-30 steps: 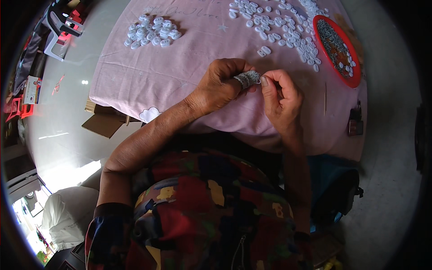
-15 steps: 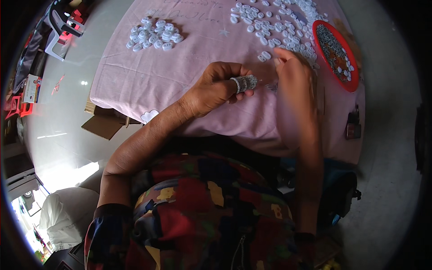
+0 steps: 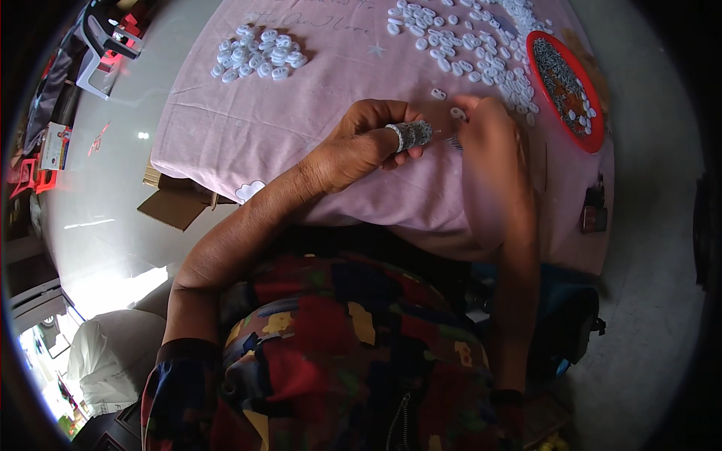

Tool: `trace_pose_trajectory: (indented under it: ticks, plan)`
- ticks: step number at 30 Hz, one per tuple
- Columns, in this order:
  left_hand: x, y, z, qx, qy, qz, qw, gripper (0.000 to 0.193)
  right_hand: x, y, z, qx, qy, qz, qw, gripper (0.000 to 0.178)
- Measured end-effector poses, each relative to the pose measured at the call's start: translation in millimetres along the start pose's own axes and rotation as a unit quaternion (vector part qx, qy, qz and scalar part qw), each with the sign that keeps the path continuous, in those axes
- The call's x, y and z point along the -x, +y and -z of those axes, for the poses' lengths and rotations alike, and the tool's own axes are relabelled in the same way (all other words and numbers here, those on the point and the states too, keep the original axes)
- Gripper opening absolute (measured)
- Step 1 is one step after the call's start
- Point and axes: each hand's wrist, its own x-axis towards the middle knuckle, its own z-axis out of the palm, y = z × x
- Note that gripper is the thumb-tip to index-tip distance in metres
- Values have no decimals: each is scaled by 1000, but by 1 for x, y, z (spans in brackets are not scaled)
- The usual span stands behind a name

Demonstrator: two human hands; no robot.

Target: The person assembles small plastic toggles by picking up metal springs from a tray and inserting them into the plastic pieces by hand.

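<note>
My left hand (image 3: 362,139) is closed around a short silvery-grey cylinder with a rough, ringed surface (image 3: 414,135), its end pointing right. A little to the right, my right hand (image 3: 492,139) is smeared by motion. At its fingertips is a small white oval plastic piece with holes (image 3: 458,113), which looks pinched. A similar loose oval piece (image 3: 438,94) lies on the cloth just beyond. Several thin metal pins or screws (image 3: 454,141) lie partly hidden beneath the right hand.
A pink cloth (image 3: 301,113) covers the table. White oval pieces form a heap (image 3: 259,54) at far left and a wider spread (image 3: 489,56) at far right. A red plate (image 3: 596,135) holds metal pins and white pieces. A small dark object (image 3: 594,218) lies near the right edge.
My right hand has drawn back slightly from the spread with one white oval piece at its fingertips. The left hand stays almost in place around the cylinder.
</note>
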Motion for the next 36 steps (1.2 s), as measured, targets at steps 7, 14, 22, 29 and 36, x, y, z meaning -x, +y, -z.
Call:
trace_pose_trajectory:
  ticks: [7,14,22,29,36]
  plan:
    - [1,-1,-3,11,12,-7,1000,23,17,-25,7,-119,27,-31,992,24]
    - [1,-1,-3,-31,16,-31,999,30,28,-50,5,-277,31,-43,959,28]
    - [1,0,-3,-22,16,-24,999,30,32,-52,-4,-345,73,-35,935,29]
    - [0,-1,-2,6,13,-23,1000,28,36,-55,4,-451,14,-206,868,31]
    - [-1,-5,-1,-3,3,-45,999,30,35,-55,1,-396,-2,-144,907,33]
